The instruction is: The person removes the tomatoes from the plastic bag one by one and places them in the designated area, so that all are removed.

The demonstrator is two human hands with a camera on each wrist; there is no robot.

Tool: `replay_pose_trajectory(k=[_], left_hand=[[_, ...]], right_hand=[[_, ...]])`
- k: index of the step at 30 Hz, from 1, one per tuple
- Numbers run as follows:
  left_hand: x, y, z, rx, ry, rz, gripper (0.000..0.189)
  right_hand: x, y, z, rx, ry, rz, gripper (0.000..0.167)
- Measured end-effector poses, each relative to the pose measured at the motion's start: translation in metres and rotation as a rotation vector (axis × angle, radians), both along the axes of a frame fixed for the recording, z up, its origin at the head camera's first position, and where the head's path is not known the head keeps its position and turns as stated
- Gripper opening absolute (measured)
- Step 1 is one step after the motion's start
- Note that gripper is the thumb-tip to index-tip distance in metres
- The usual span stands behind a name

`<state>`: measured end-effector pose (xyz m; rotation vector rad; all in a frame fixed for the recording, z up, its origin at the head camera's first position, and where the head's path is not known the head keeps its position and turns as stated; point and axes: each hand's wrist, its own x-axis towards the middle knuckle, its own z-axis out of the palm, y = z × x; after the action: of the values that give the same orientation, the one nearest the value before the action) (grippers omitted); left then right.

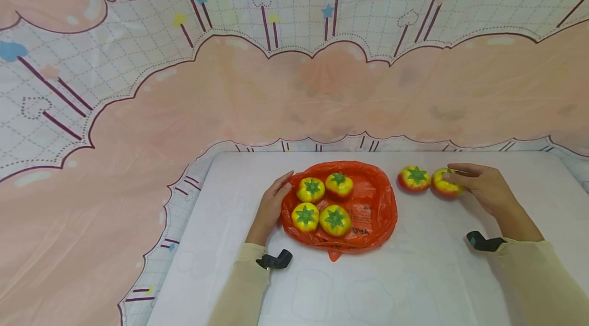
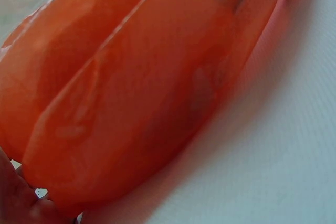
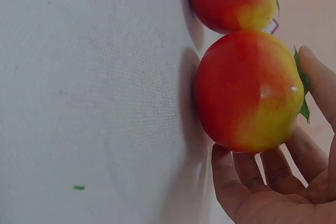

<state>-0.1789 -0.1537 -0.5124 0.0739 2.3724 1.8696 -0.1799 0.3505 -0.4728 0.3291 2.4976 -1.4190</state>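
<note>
A red plastic bag (image 1: 391, 203) lies spread wide on the table in the head view. Several red-and-yellow toy fruits (image 1: 335, 219) with green star-shaped leaf tops sit in its left half. At the bag's left rim, my left hand (image 1: 271, 206) holds the edge; only some fingers (image 2: 21, 198) show in the left wrist view. My right hand (image 1: 488, 190) grips another toy fruit (image 3: 247, 90) resting on the table, thumb by the leaf and fingertips against its side. A second loose toy fruit (image 1: 414, 179) stands right beside it, almost touching.
The white table (image 1: 428, 285) has its far edge just behind the fruits. A pink and white patterned cloth (image 1: 294, 96) hangs behind it and runs down the left side. A small green scrap (image 3: 79, 187) lies on the tabletop.
</note>
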Motion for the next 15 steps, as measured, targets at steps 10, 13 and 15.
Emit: replay_pose_trajectory(k=[10,13,15], left_hand=[[0.0001,-0.0003,0.0011,-0.007,0.001,0.001,0.049],[0.0002,-0.0004,0.0013,-0.006,0.003,-0.002,0.049],[0.0004,-0.0003,0.0017,-0.002,0.004,-0.003,0.049]], right_hand=[[0.0002,0.0022,0.0008,0.022,0.038,-0.012,0.087],[0.0005,0.0031,0.0012,0.033,0.04,-0.014,0.088],[0.0011,0.0027,0.0026,0.044,0.033,-0.012,0.089]])
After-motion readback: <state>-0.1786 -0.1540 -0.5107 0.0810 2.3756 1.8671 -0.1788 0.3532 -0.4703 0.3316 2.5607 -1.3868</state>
